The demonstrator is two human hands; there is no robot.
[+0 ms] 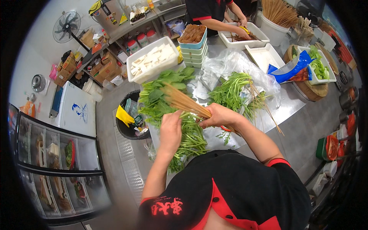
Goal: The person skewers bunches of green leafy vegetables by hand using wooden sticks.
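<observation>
In my right hand (220,116) is a bundle of thin wooden skewers (187,100), slanting up to the left over the table. Green stems are pinched in the fingers of my left hand (170,129), close beside the skewers. Beneath both hands lies a heap of leafy greens with long stems (192,138); broader-leaved greens (164,86) lie behind it. A second bunch of feathery greens (230,89) rests to the right on clear plastic, with several loose skewers (266,110) across it. Part of a red-orange handle (225,128) shows below my right hand.
Across the metal table (290,110), a co-worker's hands (243,31) work over a white tub (264,30). A tub of white slices (155,59) and stacked containers (195,49) stand at the back. A lined bin (120,126) is left; a chopping block (313,90) is right.
</observation>
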